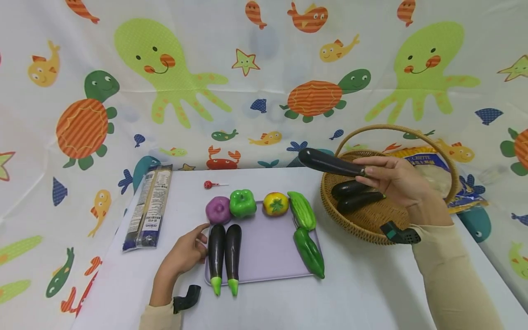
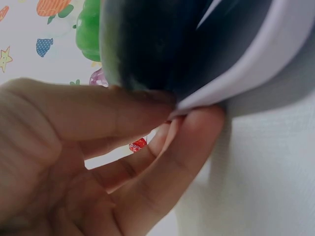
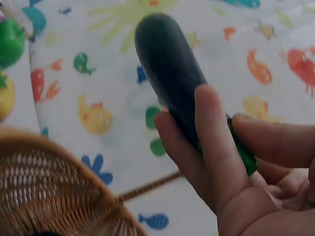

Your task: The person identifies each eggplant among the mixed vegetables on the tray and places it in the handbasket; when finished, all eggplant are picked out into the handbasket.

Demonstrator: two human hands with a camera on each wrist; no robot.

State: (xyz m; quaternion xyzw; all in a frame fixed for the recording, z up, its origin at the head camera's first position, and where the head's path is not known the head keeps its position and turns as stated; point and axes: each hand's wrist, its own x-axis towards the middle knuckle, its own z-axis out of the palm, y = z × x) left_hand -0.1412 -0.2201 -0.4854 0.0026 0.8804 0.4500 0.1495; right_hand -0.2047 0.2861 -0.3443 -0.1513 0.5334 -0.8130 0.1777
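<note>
An eggplant point(image 1: 330, 162) is held by its green stem end in my right hand point(image 1: 396, 181), above the wicker basket point(image 1: 330, 208). The right wrist view shows fingers and thumb round the stem end of this eggplant point(image 3: 170, 69). Two more eggplants lie inside the basket. My left hand point(image 1: 185, 250) is at the left edge of the pale purple tray point(image 1: 268, 250). Up close in the left wrist view, its thumb and fingers pinch the tray's rim point(image 2: 266, 54). Two eggplants point(image 1: 216, 252) point(image 1: 233, 252) lie side by side on the tray beside that hand.
Along the tray's back are a purple onion point(image 1: 218, 210), a green bell pepper point(image 1: 242, 203) and a yellow pepper point(image 1: 275, 204). Two long green vegetables point(image 1: 303, 211) point(image 1: 309, 252) line its right side. Around it are a lollipop point(image 1: 208, 184), a long packet point(image 1: 148, 206) and a pasta bag point(image 1: 433, 172).
</note>
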